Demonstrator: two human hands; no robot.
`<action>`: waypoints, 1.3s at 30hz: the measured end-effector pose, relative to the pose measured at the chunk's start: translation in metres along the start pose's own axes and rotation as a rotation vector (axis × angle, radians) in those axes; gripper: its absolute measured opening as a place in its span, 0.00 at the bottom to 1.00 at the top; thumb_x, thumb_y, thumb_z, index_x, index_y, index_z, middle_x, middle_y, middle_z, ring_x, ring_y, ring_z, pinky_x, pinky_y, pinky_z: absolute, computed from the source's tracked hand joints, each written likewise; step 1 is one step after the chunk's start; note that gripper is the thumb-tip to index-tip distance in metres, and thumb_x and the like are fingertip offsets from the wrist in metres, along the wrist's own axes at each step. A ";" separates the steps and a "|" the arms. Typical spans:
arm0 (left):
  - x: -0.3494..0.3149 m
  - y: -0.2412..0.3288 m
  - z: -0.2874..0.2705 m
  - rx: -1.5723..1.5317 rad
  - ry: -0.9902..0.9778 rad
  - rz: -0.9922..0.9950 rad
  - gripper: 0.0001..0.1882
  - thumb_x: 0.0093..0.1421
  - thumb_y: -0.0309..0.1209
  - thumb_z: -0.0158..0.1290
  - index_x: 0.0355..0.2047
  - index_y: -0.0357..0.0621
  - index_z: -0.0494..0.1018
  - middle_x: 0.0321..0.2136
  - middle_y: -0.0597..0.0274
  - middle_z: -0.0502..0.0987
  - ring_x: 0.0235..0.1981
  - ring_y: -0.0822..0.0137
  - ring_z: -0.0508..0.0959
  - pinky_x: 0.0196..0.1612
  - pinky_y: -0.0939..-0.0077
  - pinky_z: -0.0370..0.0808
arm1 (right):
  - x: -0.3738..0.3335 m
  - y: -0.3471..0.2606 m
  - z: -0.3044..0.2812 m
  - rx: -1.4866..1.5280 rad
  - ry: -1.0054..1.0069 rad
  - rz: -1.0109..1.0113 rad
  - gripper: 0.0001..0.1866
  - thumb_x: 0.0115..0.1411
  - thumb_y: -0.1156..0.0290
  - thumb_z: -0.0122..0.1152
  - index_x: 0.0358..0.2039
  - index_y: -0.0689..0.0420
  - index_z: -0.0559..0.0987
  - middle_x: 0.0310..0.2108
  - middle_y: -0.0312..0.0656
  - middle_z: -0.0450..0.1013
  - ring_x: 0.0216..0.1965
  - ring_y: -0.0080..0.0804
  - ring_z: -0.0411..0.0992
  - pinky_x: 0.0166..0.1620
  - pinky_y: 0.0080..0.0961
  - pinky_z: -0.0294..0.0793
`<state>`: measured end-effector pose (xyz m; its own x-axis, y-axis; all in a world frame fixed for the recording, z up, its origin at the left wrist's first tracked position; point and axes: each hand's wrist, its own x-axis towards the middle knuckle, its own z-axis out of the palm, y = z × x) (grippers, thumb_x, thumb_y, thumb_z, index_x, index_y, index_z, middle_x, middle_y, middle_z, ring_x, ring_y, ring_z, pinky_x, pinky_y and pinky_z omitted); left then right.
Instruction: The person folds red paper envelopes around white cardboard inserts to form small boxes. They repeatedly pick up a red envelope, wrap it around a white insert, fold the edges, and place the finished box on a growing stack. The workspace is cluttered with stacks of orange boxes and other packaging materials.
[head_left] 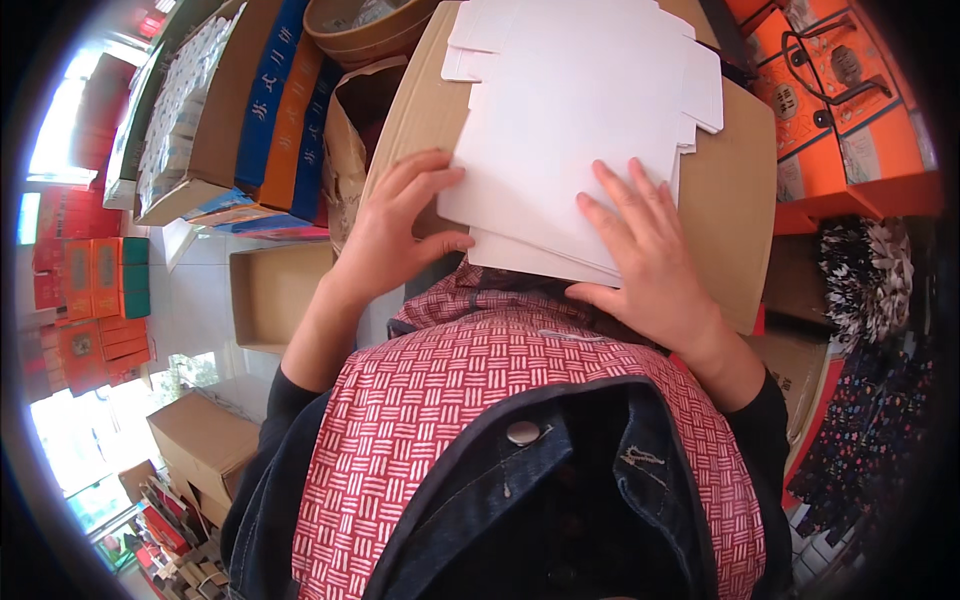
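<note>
A stack of flat white die-cut card sheets with notched tabs lies in front of me on a brown cardboard surface. Its sheets are slightly fanned at the near edge. My left hand is at the stack's left near corner, fingers apart, with fingertips at the sheet edge and nothing gripped that I can see. On the right near part of the top sheet, my right hand rests with its fingers spread, the thumb by the near edge.
Cartons with blue and orange sides stand at the left, beside a round tub. An open shallow cardboard box sits below them. Orange gift boxes with dark handles are stacked at the right, above a bundle of black-and-white shreds.
</note>
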<state>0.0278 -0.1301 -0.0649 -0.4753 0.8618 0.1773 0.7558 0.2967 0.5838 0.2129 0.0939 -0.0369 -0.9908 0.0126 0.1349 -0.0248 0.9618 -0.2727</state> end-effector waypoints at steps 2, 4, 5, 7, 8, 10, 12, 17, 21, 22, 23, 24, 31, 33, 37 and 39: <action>-0.008 0.005 0.003 -0.071 0.045 0.005 0.37 0.45 0.32 0.68 0.56 0.44 0.67 0.62 0.51 0.60 0.62 0.53 0.62 0.61 0.62 0.64 | -0.006 0.004 -0.006 0.076 0.048 0.089 0.45 0.42 0.59 0.74 0.59 0.62 0.64 0.66 0.54 0.50 0.67 0.58 0.47 0.65 0.48 0.51; -0.010 0.015 0.010 -0.168 0.166 -0.057 0.38 0.47 0.31 0.67 0.58 0.42 0.64 0.63 0.49 0.57 0.64 0.53 0.60 0.62 0.63 0.62 | -0.013 0.007 -0.006 0.216 0.206 0.205 0.45 0.47 0.58 0.72 0.60 0.65 0.61 0.66 0.60 0.47 0.67 0.62 0.43 0.65 0.53 0.48; -0.010 0.017 0.015 -0.293 0.205 -0.108 0.36 0.53 0.25 0.62 0.61 0.39 0.59 0.65 0.48 0.53 0.66 0.54 0.56 0.65 0.63 0.58 | -0.016 0.007 -0.002 0.263 0.239 0.260 0.44 0.49 0.59 0.70 0.61 0.66 0.59 0.66 0.63 0.45 0.67 0.62 0.42 0.65 0.52 0.47; -0.006 0.025 0.024 -0.423 0.185 -0.140 0.34 0.56 0.23 0.57 0.61 0.39 0.57 0.66 0.48 0.51 0.67 0.54 0.54 0.66 0.63 0.56 | -0.025 0.009 0.012 0.367 0.289 0.369 0.43 0.54 0.62 0.66 0.62 0.69 0.55 0.66 0.67 0.42 0.67 0.64 0.41 0.65 0.51 0.47; -0.003 0.030 0.029 -0.487 0.172 -0.156 0.33 0.58 0.21 0.55 0.62 0.38 0.56 0.66 0.48 0.50 0.67 0.54 0.53 0.66 0.63 0.55 | -0.026 0.006 0.016 0.327 0.285 0.366 0.41 0.55 0.64 0.64 0.62 0.70 0.54 0.65 0.68 0.41 0.67 0.65 0.41 0.65 0.51 0.47; 0.004 0.048 0.032 -0.370 0.138 -0.176 0.30 0.59 0.19 0.50 0.62 0.39 0.55 0.65 0.46 0.51 0.67 0.54 0.53 0.67 0.63 0.53 | -0.023 -0.004 0.023 0.252 0.283 0.354 0.39 0.58 0.66 0.60 0.62 0.71 0.53 0.65 0.69 0.40 0.67 0.65 0.41 0.65 0.49 0.46; 0.007 0.058 0.035 -0.349 0.135 -0.206 0.30 0.59 0.18 0.50 0.62 0.38 0.55 0.65 0.45 0.51 0.67 0.55 0.53 0.67 0.63 0.53 | -0.022 -0.008 0.027 0.300 0.284 0.345 0.40 0.58 0.68 0.60 0.63 0.70 0.51 0.65 0.69 0.39 0.67 0.65 0.41 0.66 0.48 0.46; 0.007 0.046 0.040 -0.894 0.238 -0.263 0.29 0.57 0.14 0.45 0.59 0.31 0.54 0.64 0.44 0.53 0.67 0.55 0.53 0.67 0.67 0.50 | -0.028 -0.006 0.013 0.225 0.148 0.237 0.45 0.50 0.63 0.69 0.62 0.69 0.56 0.66 0.64 0.44 0.67 0.63 0.42 0.65 0.48 0.48; 0.010 0.042 0.030 -1.094 0.235 -0.314 0.29 0.56 0.11 0.40 0.60 0.32 0.55 0.64 0.46 0.54 0.67 0.59 0.54 0.69 0.68 0.47 | -0.028 0.010 0.001 0.069 0.059 0.141 0.45 0.38 0.58 0.76 0.55 0.66 0.69 0.63 0.57 0.55 0.63 0.59 0.52 0.63 0.47 0.56; 0.010 0.039 0.030 -1.121 0.234 -0.326 0.29 0.55 0.10 0.39 0.60 0.33 0.56 0.64 0.46 0.54 0.67 0.59 0.54 0.69 0.68 0.47 | -0.029 0.015 -0.002 0.076 0.045 0.126 0.44 0.38 0.59 0.76 0.54 0.66 0.69 0.63 0.57 0.56 0.63 0.58 0.53 0.63 0.46 0.57; 0.010 0.035 0.030 -1.135 0.244 -0.311 0.30 0.55 0.11 0.43 0.60 0.34 0.57 0.64 0.46 0.55 0.66 0.59 0.55 0.69 0.66 0.48 | -0.028 0.021 -0.007 0.081 0.038 0.107 0.43 0.39 0.59 0.76 0.53 0.66 0.70 0.62 0.57 0.56 0.63 0.57 0.54 0.62 0.45 0.58; 0.008 0.032 0.028 -0.940 0.177 -0.253 0.30 0.55 0.12 0.45 0.59 0.35 0.58 0.64 0.47 0.56 0.66 0.58 0.55 0.68 0.66 0.50 | -0.028 0.024 -0.009 0.087 0.032 0.087 0.42 0.39 0.59 0.76 0.53 0.66 0.70 0.62 0.57 0.57 0.62 0.56 0.55 0.62 0.44 0.58; 0.007 0.023 0.014 0.066 -0.094 0.092 0.29 0.51 0.28 0.62 0.54 0.37 0.68 0.61 0.49 0.61 0.65 0.50 0.58 0.63 0.61 0.62 | -0.017 0.029 -0.017 -0.245 -0.071 -0.069 0.38 0.44 0.58 0.71 0.53 0.66 0.71 0.56 0.63 0.62 0.60 0.58 0.58 0.62 0.44 0.60; 0.012 0.020 0.010 0.228 -0.120 0.189 0.28 0.52 0.32 0.62 0.52 0.36 0.69 0.59 0.47 0.65 0.63 0.49 0.62 0.61 0.62 0.66 | -0.015 0.024 -0.014 -0.304 -0.080 -0.147 0.33 0.48 0.61 0.67 0.52 0.67 0.71 0.53 0.65 0.65 0.57 0.60 0.63 0.59 0.44 0.65; 0.008 0.021 0.009 0.509 -0.074 0.449 0.23 0.54 0.34 0.61 0.48 0.34 0.72 0.49 0.46 0.74 0.55 0.50 0.71 0.52 0.61 0.74 | -0.012 0.022 -0.009 -0.564 -0.058 -0.389 0.22 0.52 0.70 0.58 0.46 0.69 0.74 0.40 0.61 0.73 0.45 0.59 0.73 0.47 0.36 0.77; 0.010 0.016 0.008 0.560 0.032 0.588 0.20 0.54 0.33 0.60 0.44 0.33 0.74 0.43 0.47 0.77 0.49 0.52 0.76 0.47 0.62 0.78 | -0.005 0.024 -0.016 -0.473 -0.020 -0.465 0.18 0.51 0.74 0.55 0.42 0.69 0.75 0.33 0.54 0.73 0.39 0.53 0.75 0.42 0.31 0.79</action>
<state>0.0385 -0.1132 -0.0602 0.0638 0.9310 0.3593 0.9951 -0.0322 -0.0934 0.2193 0.1208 -0.0293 -0.8934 -0.4332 0.1187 -0.3936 0.8823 0.2581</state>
